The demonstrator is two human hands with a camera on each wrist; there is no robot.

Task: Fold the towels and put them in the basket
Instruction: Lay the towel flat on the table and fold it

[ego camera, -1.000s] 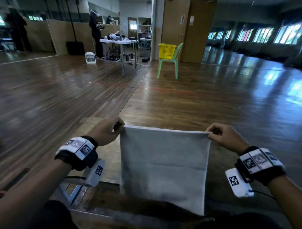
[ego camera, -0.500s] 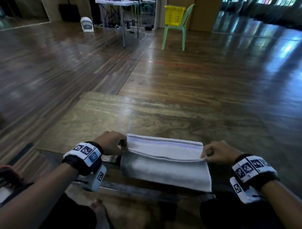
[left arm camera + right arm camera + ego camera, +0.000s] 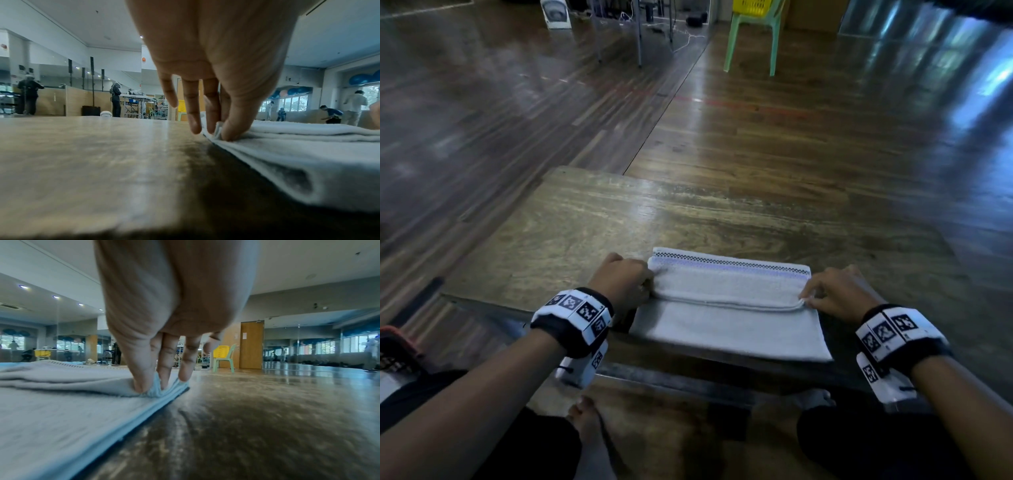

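Where pinched, towel (image 3: 729, 308) between hands (image 3: 726, 291)

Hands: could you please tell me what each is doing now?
Left hand: pinches the towel.
Right hand: pinches the towel too.

A soft, matt terry cloth was seen in the towel (image 3: 732, 308), with a woven checked band along its far edge. The worktop (image 3: 585, 233) was made of worn, grained wood with a dull sheen. The floor (image 3: 791, 130) was laid in glossy wooden strips. The chair (image 3: 751, 37) was of smooth green plastic.
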